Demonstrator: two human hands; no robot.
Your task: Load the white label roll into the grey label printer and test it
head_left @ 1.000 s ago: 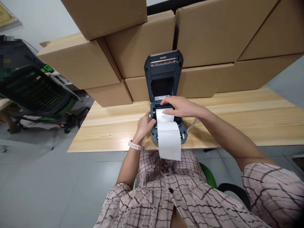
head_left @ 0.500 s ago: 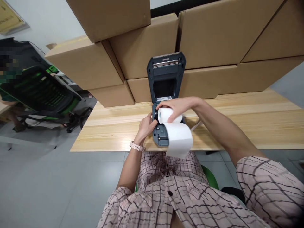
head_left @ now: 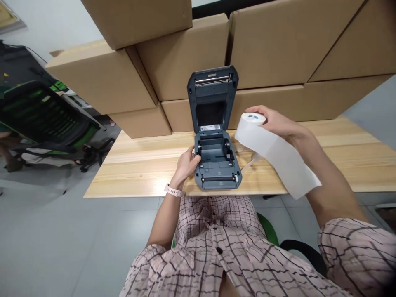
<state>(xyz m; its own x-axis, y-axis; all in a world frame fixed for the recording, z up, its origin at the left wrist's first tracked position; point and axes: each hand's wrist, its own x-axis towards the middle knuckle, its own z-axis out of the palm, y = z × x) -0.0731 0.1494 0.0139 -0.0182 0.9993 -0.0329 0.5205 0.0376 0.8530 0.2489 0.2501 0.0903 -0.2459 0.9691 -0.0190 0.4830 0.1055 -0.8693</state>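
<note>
A dark grey label printer stands on the wooden table with its lid tipped up and its paper bay bare. My left hand grips the printer's left side, fingers curled against the housing. My right hand is closed on a white paper roll, held above the table to the right of the printer. A long loose strip of paper hangs from the roll down over my right forearm.
Large cardboard boxes are stacked along the back of the table, right behind the printer's lid. A thin white strip lies on the table by the printer's right side. A black and green office chair stands at the left.
My right hand lifted the paper roll out of the printer's bay and carried it up and to the right, trailing its strip. My left hand stayed on the printer's side.
</note>
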